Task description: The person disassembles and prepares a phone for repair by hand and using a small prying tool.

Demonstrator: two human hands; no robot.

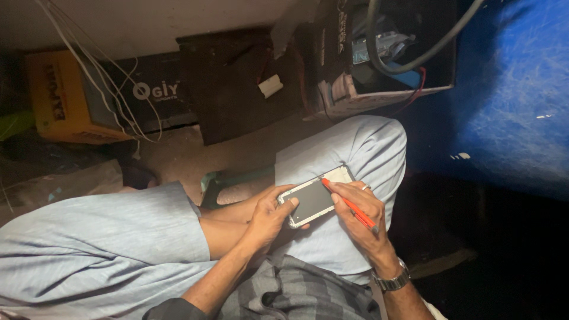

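A blue barrel-like wall (510,89) fills the far right of the scene, dark at its foot. The person's legs in pale blue trousers (89,249) spread across the near left and middle, one knee raised toward the centre. On the floor far left stands a yellow box (59,101) with thin white cables (101,77) trailing across it, beside a long black box (151,89). A dark board (231,83) leans at the far middle, and to its right an open carton (379,77) holds a thick grey-green hose and red wires.

A phone (311,198), glass side dark with a pale frame, lies on the raised knee, tilted with its far end toward the right. The left hand (269,216) is closed around the phone's near left end, thumb lying over the edge of the glass. The right hand (361,210) grips a slim red tool (349,204) like a pen, its tip touching the phone's far edge near the top corner. A ring sits on one finger of the right hand, and a metal wristwatch (392,278) circles that wrist, near right.
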